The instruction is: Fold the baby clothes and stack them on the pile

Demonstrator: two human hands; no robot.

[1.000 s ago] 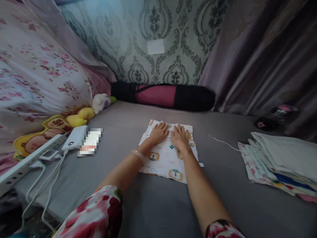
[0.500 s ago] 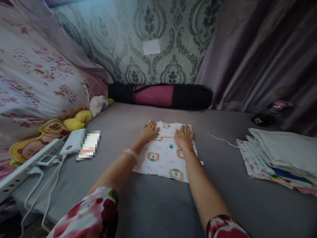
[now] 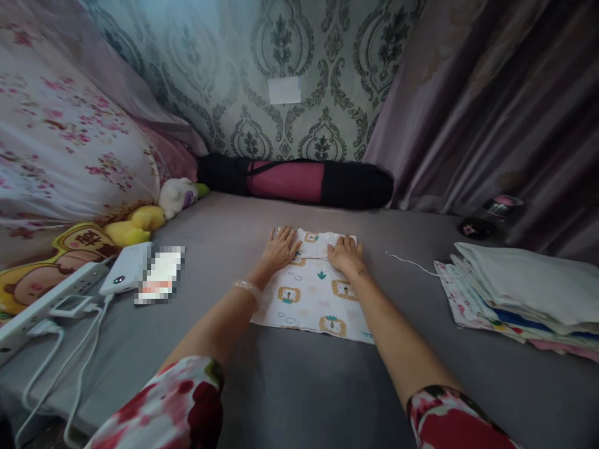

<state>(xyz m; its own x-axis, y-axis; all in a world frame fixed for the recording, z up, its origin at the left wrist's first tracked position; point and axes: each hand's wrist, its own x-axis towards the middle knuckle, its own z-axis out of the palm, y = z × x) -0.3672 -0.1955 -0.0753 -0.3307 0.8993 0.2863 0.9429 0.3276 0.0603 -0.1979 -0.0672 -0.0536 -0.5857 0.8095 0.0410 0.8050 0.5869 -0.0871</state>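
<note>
A white cloth (image 3: 309,299) printed with lion faces lies flat on the grey surface in front of me, its far edge folded over toward me in a strip. My left hand (image 3: 282,248) rests on the far left corner of the fold, palm down with the fingers stretched out. On the far right part of the strip lies my right hand (image 3: 345,254), fingers spread and pointing away from me. Both hands press on the cloth, and neither grasps anything. My right forearm covers part of the cloth's right edge.
At right is a stack of folded cloths (image 3: 524,293) with a white cord (image 3: 412,264) beside it. A power strip (image 3: 51,305), a white power bank (image 3: 126,268) and plush toys (image 3: 135,226) lie at left. A black and pink roll bag (image 3: 285,181) lies along the wall.
My right hand has shifted slightly, its fingers a little more bent over the folded strip. My left hand stays put on the cloth. The camera view has turned slightly.
</note>
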